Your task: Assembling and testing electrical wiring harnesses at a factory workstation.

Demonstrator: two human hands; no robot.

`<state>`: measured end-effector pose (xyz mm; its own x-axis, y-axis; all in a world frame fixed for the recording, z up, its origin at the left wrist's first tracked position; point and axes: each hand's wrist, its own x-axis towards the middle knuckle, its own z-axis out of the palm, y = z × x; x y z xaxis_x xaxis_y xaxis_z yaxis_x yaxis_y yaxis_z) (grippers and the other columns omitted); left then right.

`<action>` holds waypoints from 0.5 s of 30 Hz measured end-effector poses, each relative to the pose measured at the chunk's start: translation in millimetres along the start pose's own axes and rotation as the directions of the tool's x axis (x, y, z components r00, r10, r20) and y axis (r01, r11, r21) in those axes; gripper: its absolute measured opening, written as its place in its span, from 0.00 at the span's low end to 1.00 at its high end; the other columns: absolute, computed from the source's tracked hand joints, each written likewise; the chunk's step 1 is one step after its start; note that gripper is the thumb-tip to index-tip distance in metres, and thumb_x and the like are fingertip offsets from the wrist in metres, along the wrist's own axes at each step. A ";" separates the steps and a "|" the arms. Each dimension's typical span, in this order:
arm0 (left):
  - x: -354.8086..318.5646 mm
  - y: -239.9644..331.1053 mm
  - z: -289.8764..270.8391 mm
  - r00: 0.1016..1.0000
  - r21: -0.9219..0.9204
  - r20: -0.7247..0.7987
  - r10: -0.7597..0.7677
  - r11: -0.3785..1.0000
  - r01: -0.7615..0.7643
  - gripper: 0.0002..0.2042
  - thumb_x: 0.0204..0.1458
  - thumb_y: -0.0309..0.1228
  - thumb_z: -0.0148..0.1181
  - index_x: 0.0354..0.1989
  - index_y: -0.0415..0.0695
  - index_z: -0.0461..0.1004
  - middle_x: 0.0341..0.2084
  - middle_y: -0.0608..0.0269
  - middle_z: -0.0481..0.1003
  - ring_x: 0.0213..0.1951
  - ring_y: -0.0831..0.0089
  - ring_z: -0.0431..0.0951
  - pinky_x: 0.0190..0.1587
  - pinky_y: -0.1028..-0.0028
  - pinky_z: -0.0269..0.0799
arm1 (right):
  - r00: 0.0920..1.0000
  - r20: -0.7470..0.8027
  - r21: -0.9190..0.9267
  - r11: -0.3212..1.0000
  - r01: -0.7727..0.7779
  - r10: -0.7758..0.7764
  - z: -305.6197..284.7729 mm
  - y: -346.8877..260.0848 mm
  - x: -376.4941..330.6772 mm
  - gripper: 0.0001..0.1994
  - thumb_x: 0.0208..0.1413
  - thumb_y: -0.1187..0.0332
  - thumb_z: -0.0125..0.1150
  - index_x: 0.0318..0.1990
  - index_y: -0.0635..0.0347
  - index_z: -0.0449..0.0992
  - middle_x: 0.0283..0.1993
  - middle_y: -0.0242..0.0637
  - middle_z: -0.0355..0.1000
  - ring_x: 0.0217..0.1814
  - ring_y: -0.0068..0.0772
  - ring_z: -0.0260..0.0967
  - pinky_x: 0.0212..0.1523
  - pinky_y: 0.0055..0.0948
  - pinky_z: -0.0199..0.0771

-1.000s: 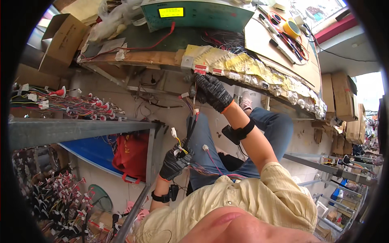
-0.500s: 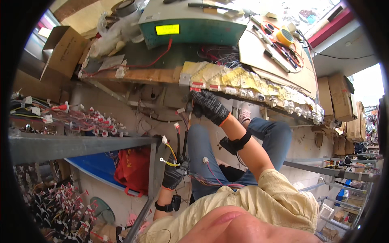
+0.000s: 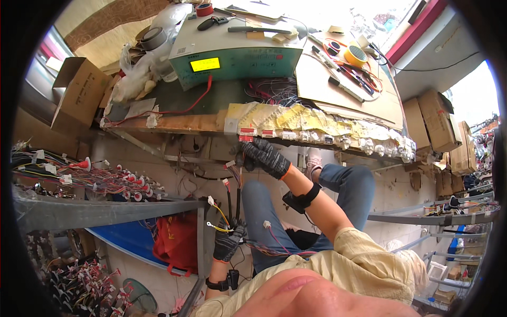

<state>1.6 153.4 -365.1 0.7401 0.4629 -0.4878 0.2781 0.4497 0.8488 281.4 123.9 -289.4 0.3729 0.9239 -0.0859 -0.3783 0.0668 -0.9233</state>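
Observation:
My left hand (image 3: 229, 240), in a dark grey knit glove, is closed around a wiring harness (image 3: 237, 198) with black-sleeved branches. Out of that grip stick a yellow lead (image 3: 221, 214) with a white plug, a ring terminal (image 3: 210, 224) and a red-tipped branch (image 3: 227, 183). My gloved right hand (image 3: 266, 158) is at the bench's front edge, its fingers pinching a red connector (image 3: 246, 139). That connector sits right against the leftmost red socket (image 3: 247, 131) of a row; whether it is seated cannot be made out. Wires below the right fingers are partly hidden.
A teal tester box (image 3: 237, 66) with a lit yellow display stands on the bench. Pens and tape lie on cardboard (image 3: 348, 113) at the right. Metal rails (image 3: 105, 211) and hanging harnesses (image 3: 95, 177) flank my left side. A loose white plug (image 3: 266, 224) lies over my leg.
The view has shifted, so the bench sits lower and more of the tester's top shows. My right hand stays at the leftmost socket; my left keeps its grip on the harness.

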 end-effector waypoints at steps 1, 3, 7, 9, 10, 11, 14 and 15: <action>0.1 -1.0 -0.4 1.000 0.000 -0.001 0.002 1.000 -0.002 0.07 0.47 0.17 0.54 0.32 0.41 0.67 0.26 0.62 0.74 0.25 0.77 0.73 0.27 0.77 0.70 | 1.000 0.003 0.017 1.000 -0.012 0.012 1.2 -1.4 -0.1 0.15 0.60 0.60 0.45 0.40 0.63 0.72 0.24 0.31 0.70 0.19 0.18 0.63 0.20 0.19 0.64; 1.6 -1.9 -0.2 0.999 0.029 0.005 0.050 0.998 -0.050 0.07 0.47 0.17 0.54 0.32 0.41 0.67 0.27 0.61 0.74 0.26 0.77 0.73 0.28 0.78 0.71 | 0.999 -0.016 0.021 0.999 -0.034 0.034 -0.8 1.3 3.2 0.15 0.59 0.60 0.46 0.40 0.63 0.72 0.24 0.31 0.69 0.19 0.18 0.63 0.20 0.20 0.64; 0.8 0.6 2.4 0.999 0.042 -0.003 0.042 0.998 -0.042 0.07 0.47 0.17 0.54 0.32 0.41 0.67 0.27 0.62 0.74 0.27 0.77 0.74 0.29 0.77 0.71 | 0.986 -0.158 0.031 0.998 -0.053 0.057 0.4 7.2 2.6 0.12 0.58 0.62 0.50 0.40 0.62 0.72 0.23 0.30 0.68 0.19 0.18 0.63 0.20 0.20 0.63; 1.0 -3.6 1.3 0.998 -0.003 -0.043 0.045 0.999 -0.045 0.07 0.47 0.17 0.54 0.32 0.41 0.67 0.26 0.62 0.74 0.27 0.77 0.74 0.29 0.77 0.72 | 0.969 -0.244 0.037 0.999 -0.036 0.044 10.8 6.6 0.5 0.12 0.57 0.62 0.51 0.40 0.62 0.72 0.22 0.30 0.68 0.19 0.18 0.63 0.20 0.20 0.63; 0.9 -3.9 0.2 0.998 -0.003 -0.043 0.046 0.999 -0.046 0.07 0.47 0.17 0.54 0.32 0.41 0.67 0.26 0.62 0.74 0.27 0.77 0.74 0.29 0.77 0.72 | 0.943 -0.330 0.040 0.999 -0.019 0.031 17.3 5.5 -0.3 0.12 0.57 0.63 0.52 0.40 0.62 0.73 0.22 0.30 0.68 0.19 0.18 0.63 0.20 0.20 0.63; 0.7 -3.4 -1.3 0.999 -0.003 -0.045 0.010 1.000 -0.010 0.06 0.47 0.17 0.54 0.33 0.41 0.67 0.26 0.62 0.74 0.27 0.76 0.74 0.29 0.77 0.72 | 0.944 -0.330 0.040 0.999 -0.019 0.031 22.0 7.0 -0.6 0.12 0.57 0.63 0.52 0.40 0.62 0.73 0.22 0.30 0.68 0.19 0.18 0.63 0.20 0.20 0.63; -0.2 3.1 3.2 0.998 -0.009 -0.054 -0.011 1.000 0.011 0.06 0.48 0.18 0.54 0.34 0.40 0.68 0.27 0.62 0.74 0.27 0.77 0.74 0.29 0.77 0.72 | 0.918 -0.391 0.065 0.994 0.093 -0.060 27.2 7.7 -3.3 0.12 0.57 0.62 0.51 0.39 0.61 0.73 0.22 0.29 0.68 0.18 0.17 0.62 0.20 0.19 0.62; -0.7 4.8 4.4 0.998 -0.017 -0.069 0.002 1.000 -0.004 0.06 0.48 0.19 0.54 0.34 0.40 0.68 0.27 0.62 0.74 0.27 0.77 0.74 0.29 0.78 0.72 | 0.916 -0.394 0.031 0.995 0.098 -0.078 27.1 8.4 -3.6 0.11 0.57 0.62 0.51 0.39 0.61 0.74 0.22 0.28 0.67 0.18 0.17 0.62 0.20 0.19 0.62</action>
<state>5.1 151.9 -359.8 0.6965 0.5159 -0.4987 0.2650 0.4609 0.8469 253.9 131.4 -286.7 0.7048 0.6925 -0.1539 -0.3657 0.1688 -0.9153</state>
